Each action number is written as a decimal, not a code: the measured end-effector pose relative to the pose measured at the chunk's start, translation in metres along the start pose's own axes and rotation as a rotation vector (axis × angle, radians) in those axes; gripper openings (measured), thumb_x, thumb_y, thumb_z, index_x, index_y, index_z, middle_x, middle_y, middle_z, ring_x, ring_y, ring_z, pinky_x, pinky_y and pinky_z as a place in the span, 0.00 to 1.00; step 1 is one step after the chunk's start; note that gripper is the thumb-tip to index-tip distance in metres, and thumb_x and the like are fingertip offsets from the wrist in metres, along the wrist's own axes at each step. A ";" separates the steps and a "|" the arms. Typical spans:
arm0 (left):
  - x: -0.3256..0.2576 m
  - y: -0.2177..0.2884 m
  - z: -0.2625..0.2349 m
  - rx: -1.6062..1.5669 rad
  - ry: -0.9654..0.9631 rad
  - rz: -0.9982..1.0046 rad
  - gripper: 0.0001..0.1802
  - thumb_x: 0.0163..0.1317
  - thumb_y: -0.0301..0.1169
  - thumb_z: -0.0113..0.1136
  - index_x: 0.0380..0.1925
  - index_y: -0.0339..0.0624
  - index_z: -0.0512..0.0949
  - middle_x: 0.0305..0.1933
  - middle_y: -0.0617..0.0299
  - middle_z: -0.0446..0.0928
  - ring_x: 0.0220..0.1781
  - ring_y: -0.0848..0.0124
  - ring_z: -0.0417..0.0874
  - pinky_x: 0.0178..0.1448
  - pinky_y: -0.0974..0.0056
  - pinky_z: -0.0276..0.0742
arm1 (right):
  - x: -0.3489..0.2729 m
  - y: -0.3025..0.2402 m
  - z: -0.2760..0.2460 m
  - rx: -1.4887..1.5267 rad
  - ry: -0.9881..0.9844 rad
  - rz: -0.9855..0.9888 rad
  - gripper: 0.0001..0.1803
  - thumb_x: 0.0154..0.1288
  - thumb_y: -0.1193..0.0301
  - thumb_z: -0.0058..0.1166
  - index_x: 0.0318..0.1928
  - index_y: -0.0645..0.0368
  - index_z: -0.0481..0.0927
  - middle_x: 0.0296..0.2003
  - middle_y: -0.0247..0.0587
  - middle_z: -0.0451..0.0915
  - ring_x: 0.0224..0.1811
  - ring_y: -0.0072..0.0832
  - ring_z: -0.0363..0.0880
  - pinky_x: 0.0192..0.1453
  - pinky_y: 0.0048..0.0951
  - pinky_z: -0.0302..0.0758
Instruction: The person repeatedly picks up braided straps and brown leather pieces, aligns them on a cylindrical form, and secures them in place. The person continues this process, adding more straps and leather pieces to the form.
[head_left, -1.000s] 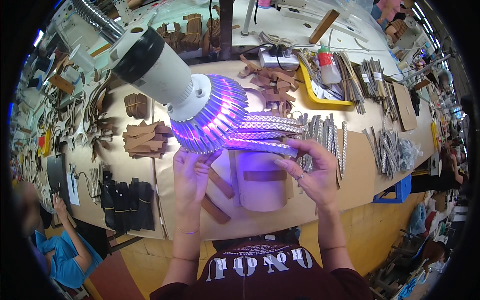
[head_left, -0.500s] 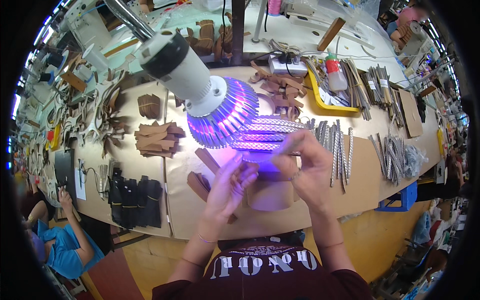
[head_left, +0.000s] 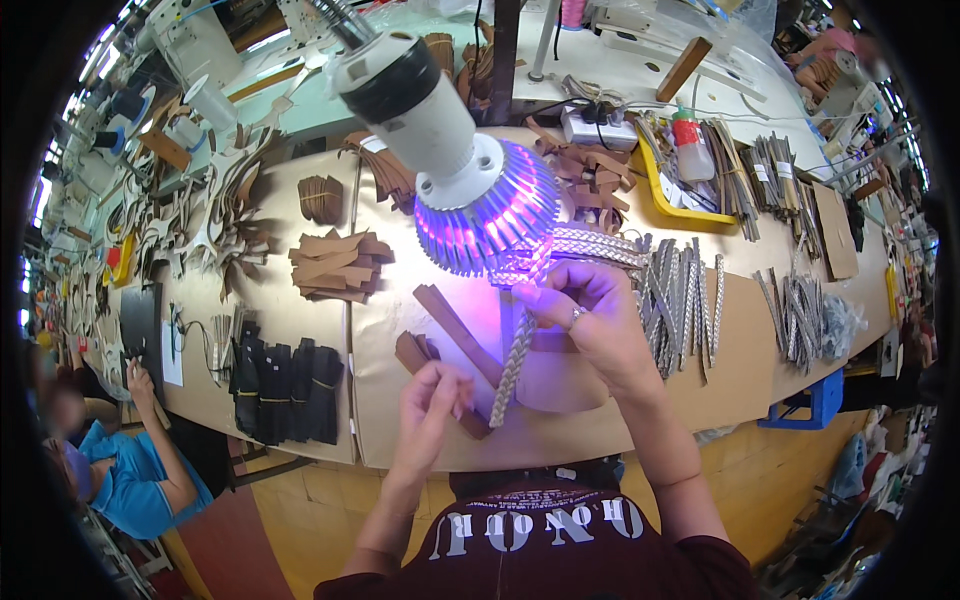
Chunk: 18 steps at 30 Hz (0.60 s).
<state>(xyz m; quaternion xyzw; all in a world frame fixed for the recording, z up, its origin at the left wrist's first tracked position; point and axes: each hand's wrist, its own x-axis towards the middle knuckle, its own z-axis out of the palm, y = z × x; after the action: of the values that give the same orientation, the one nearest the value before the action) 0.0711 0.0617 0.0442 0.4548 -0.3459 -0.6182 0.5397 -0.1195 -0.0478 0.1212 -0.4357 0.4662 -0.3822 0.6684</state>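
Observation:
Beneath the purple-lit lamp (head_left: 490, 210), my right hand (head_left: 590, 315) pinches a braided strap (head_left: 515, 365) between thumb and fingers. The strap is silvery grey and slants down, its lower end hanging over the brown table covering. My left hand (head_left: 432, 405) is to the left of that end, apart from it, with fingers curled in and nothing seen in them. More braided straps (head_left: 600, 243) lie side by side behind my right hand, partly covered by the lamp. Long brown strips (head_left: 455, 325) lie on the table just beyond my left hand.
Brown strip piles (head_left: 340, 265) and black bundles (head_left: 285, 390) lie to the left. Braided straps (head_left: 690, 300) spread at right, beyond them a yellow tray (head_left: 690, 213) with a red-capped bottle (head_left: 692, 150). A power strip (head_left: 600, 128) sits behind. A person in blue (head_left: 150, 480) works at far left.
My right hand has turned and now holds the braided strap hanging down. My left hand has drawn back toward me, its fingers curling in. The whole view has shifted slightly.

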 end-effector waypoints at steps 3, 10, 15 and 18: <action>0.014 0.015 0.021 0.079 0.072 0.160 0.13 0.70 0.31 0.57 0.47 0.34 0.77 0.39 0.62 0.79 0.40 0.77 0.77 0.45 0.72 0.72 | -0.011 -0.002 -0.011 -0.078 -0.180 -0.016 0.09 0.61 0.70 0.67 0.33 0.61 0.81 0.26 0.27 0.79 0.26 0.11 0.74 0.28 0.15 0.68; 0.017 0.003 0.041 0.640 -0.097 0.457 0.19 0.62 0.29 0.65 0.52 0.36 0.77 0.44 0.56 0.78 0.41 0.70 0.80 0.47 0.65 0.76 | -0.065 -0.028 -0.067 -0.452 -0.116 0.026 0.08 0.62 0.77 0.64 0.42 0.66 0.83 0.29 0.36 0.83 0.28 0.21 0.79 0.36 0.21 0.74; 0.002 -0.038 0.051 0.701 0.053 0.385 0.23 0.59 0.31 0.67 0.55 0.39 0.77 0.47 0.52 0.75 0.42 0.58 0.80 0.46 0.59 0.77 | -0.061 -0.021 -0.041 -1.082 0.065 -0.209 0.08 0.61 0.76 0.62 0.42 0.63 0.85 0.28 0.42 0.83 0.27 0.31 0.80 0.36 0.28 0.75; 0.003 -0.049 0.051 0.726 0.104 0.425 0.25 0.60 0.36 0.66 0.56 0.39 0.76 0.47 0.52 0.74 0.43 0.55 0.80 0.46 0.56 0.77 | -0.050 -0.002 -0.013 -1.062 0.120 -0.229 0.12 0.61 0.73 0.62 0.45 0.61 0.82 0.25 0.42 0.82 0.25 0.32 0.80 0.33 0.28 0.74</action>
<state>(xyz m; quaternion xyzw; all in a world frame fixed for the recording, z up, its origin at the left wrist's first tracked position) 0.0062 0.0643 0.0158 0.5646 -0.5994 -0.3074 0.4769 -0.1456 -0.0055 0.1353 -0.7387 0.5821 -0.1887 0.2827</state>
